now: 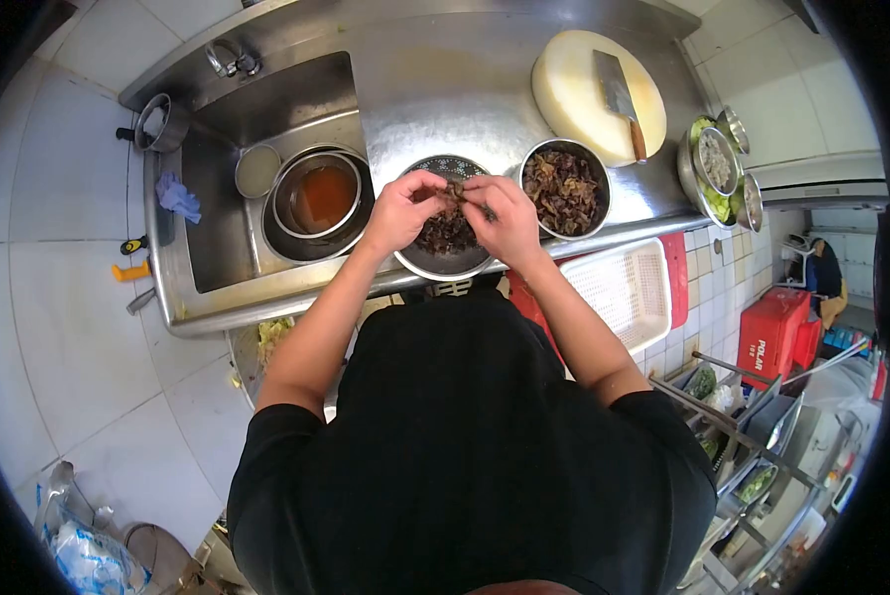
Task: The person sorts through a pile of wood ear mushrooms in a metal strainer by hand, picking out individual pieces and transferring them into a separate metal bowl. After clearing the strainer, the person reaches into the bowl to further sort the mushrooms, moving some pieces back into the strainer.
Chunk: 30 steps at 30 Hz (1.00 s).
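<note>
My left hand (403,212) and my right hand (508,222) meet over a metal colander (420,260). Between their pinched fingertips is a dark brown, crinkled piece of wood ear mushroom (454,191). More dark pieces (447,234) lie in the colander below, partly covered by the hands. Just right of my right hand stands a steel bowl (598,211) heaped with larger brown wood ear pieces (562,186).
A cleaver (617,94) lies on a round white cutting board (562,74). In the sink (217,228) at left stands a pot of reddish-brown liquid (324,198). Bowls of food (715,164) sit at the counter's right end. A white plastic basket (619,293) stands below the counter edge.
</note>
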Tool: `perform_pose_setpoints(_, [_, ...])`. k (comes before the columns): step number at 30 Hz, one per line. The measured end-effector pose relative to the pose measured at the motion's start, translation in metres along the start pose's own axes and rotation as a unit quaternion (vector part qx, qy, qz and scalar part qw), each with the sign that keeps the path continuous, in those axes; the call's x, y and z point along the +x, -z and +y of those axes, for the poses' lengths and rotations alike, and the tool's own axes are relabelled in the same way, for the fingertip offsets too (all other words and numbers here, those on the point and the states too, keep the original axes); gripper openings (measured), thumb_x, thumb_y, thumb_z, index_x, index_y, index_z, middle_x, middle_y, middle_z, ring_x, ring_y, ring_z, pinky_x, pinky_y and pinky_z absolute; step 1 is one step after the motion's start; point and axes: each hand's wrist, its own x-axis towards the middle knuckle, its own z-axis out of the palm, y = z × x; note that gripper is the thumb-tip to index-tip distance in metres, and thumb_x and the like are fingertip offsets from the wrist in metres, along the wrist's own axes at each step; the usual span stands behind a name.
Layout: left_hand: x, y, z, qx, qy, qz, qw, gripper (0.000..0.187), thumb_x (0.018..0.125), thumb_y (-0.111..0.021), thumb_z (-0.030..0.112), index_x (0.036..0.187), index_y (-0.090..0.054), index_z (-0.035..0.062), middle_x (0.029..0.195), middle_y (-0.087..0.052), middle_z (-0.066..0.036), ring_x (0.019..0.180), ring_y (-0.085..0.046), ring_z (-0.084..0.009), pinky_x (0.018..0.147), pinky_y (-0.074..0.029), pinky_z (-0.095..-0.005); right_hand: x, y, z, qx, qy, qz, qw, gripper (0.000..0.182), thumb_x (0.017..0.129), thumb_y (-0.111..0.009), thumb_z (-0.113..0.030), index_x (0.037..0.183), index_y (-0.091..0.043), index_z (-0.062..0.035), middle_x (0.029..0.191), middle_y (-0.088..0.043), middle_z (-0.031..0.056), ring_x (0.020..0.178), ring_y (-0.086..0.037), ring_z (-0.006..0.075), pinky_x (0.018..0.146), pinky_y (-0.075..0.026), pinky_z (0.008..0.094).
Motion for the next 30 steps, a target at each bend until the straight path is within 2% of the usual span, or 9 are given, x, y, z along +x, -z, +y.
perform_pose_setpoints(5, [0.000, 0.001, 0.019, 0.209, -0.192, 0.047, 0.958, 0.015, 0.080, -0.067, -0.008, 0.093, -0.071, -0.0001, 0.102, -0.074, -0.011, 0.094, -0.072, -0.0217, 0.085, -0.057, -0.0317, 0.007, 0.014, -0.015, 0.011, 0.019, 0.025, 0.999, 0.017, 0.077, -0.078, -0.008, 0.091, -0.069, -0.0063, 0.096, -0.068, 0.0097, 0.085, -0.064, 0.0292, 0.073, -0.052, 0.0354])
perform_pose_setpoints(6, [-0.001, 0.000, 0.028, 0.252, -0.228, 0.051, 0.939, 0.016, 0.078, -0.066, -0.009, 0.091, -0.071, 0.0001, 0.102, -0.074, -0.012, 0.093, -0.072, -0.0235, 0.084, -0.057, -0.0321, 0.012, 0.013, -0.013, 0.006, 0.031, 0.040, 0.999, 0.020, 0.078, -0.081, -0.014, 0.094, -0.070, -0.0076, 0.088, -0.066, 0.0069, 0.077, -0.061, 0.0248, 0.068, -0.050, 0.0326])
perform_pose_setpoints(9, [-0.002, -0.004, 0.042, 0.325, -0.282, 0.063, 0.901, 0.016, 0.075, -0.071, -0.007, 0.089, -0.071, 0.0010, 0.097, -0.074, -0.015, 0.087, -0.072, -0.0274, 0.078, -0.058, -0.0336, 0.012, 0.020, -0.032, 0.051, -0.171, -0.013, 0.984, 0.024, 0.080, -0.084, -0.018, 0.097, -0.071, -0.0069, 0.084, -0.066, 0.0046, 0.073, -0.060, 0.0186, 0.066, -0.049, 0.0317])
perform_pose_setpoints(12, [-0.004, -0.010, 0.055, 0.399, -0.345, 0.061, 0.847, 0.015, 0.076, -0.071, -0.008, 0.087, -0.072, 0.0008, 0.096, -0.074, -0.014, 0.086, -0.072, -0.0273, 0.076, -0.058, -0.0338, 0.021, 0.018, -0.043, 0.092, -0.267, -0.074, 0.957, 0.030, 0.081, -0.086, -0.021, 0.102, -0.071, -0.0046, 0.085, -0.069, 0.0003, 0.071, -0.057, 0.0098, 0.064, -0.048, 0.0281])
perform_pose_setpoints(15, [-0.009, -0.018, 0.060, 0.385, -0.357, 0.087, 0.846, 0.017, 0.075, -0.072, -0.008, 0.089, -0.073, 0.0009, 0.096, -0.074, -0.014, 0.086, -0.073, -0.0269, 0.076, -0.059, -0.0335, 0.019, 0.013, -0.043, 0.208, -0.364, -0.067, 0.905, 0.027, 0.086, -0.082, -0.016, 0.105, -0.071, -0.0011, 0.092, -0.071, 0.0003, 0.076, -0.059, 0.0057, 0.068, -0.049, 0.0247])
perform_pose_setpoints(18, [-0.012, -0.015, 0.055, 0.345, -0.320, 0.106, 0.876, 0.017, 0.075, -0.073, -0.007, 0.090, -0.074, 0.0009, 0.096, -0.074, -0.015, 0.085, -0.073, -0.0257, 0.075, -0.059, -0.0327, 0.020, 0.009, -0.037, 0.410, -0.354, 0.002, 0.840, 0.018, 0.091, -0.076, -0.007, 0.107, -0.071, 0.0005, 0.094, -0.072, 0.0018, 0.082, -0.061, 0.0051, 0.074, -0.051, 0.0226])
perform_pose_setpoints(24, [-0.021, -0.021, 0.065, 0.288, -0.248, 0.085, 0.921, 0.015, 0.082, -0.075, -0.006, 0.096, -0.072, -0.0012, 0.100, -0.074, -0.014, 0.090, -0.073, -0.0199, 0.081, -0.057, -0.0296, 0.023, 0.014, -0.034, 0.343, -0.373, -0.003, 0.862, 0.019, 0.093, -0.068, 0.001, 0.113, -0.066, 0.0012, 0.096, -0.070, 0.0039, 0.088, -0.064, 0.0084, 0.080, -0.053, 0.0248])
perform_pose_setpoints(27, [-0.019, -0.022, 0.042, -0.075, -0.037, 0.070, 0.994, 0.017, 0.087, -0.075, -0.003, 0.102, -0.067, -0.0031, 0.100, -0.073, -0.013, 0.091, -0.071, -0.0164, 0.082, -0.057, -0.0283, 0.021, 0.014, -0.042, 0.236, -0.313, -0.026, 0.920, 0.020, 0.094, -0.065, 0.002, 0.114, -0.064, 0.0012, 0.096, -0.070, 0.0053, 0.088, -0.065, 0.0108, 0.081, -0.053, 0.0264])
perform_pose_setpoints(30, [-0.017, -0.026, 0.049, -0.104, 0.008, 0.044, 0.994, 0.016, 0.093, -0.071, -0.001, 0.105, -0.062, -0.0030, 0.095, -0.070, -0.009, 0.088, -0.069, -0.0139, 0.080, -0.059, -0.0279, 0.019, 0.010, -0.042, 0.194, -0.251, -0.057, 0.946, 0.019, 0.095, -0.064, 0.003, 0.114, -0.063, 0.0013, 0.096, -0.070, 0.0083, 0.086, -0.065, 0.0134, 0.082, -0.053, 0.0275])
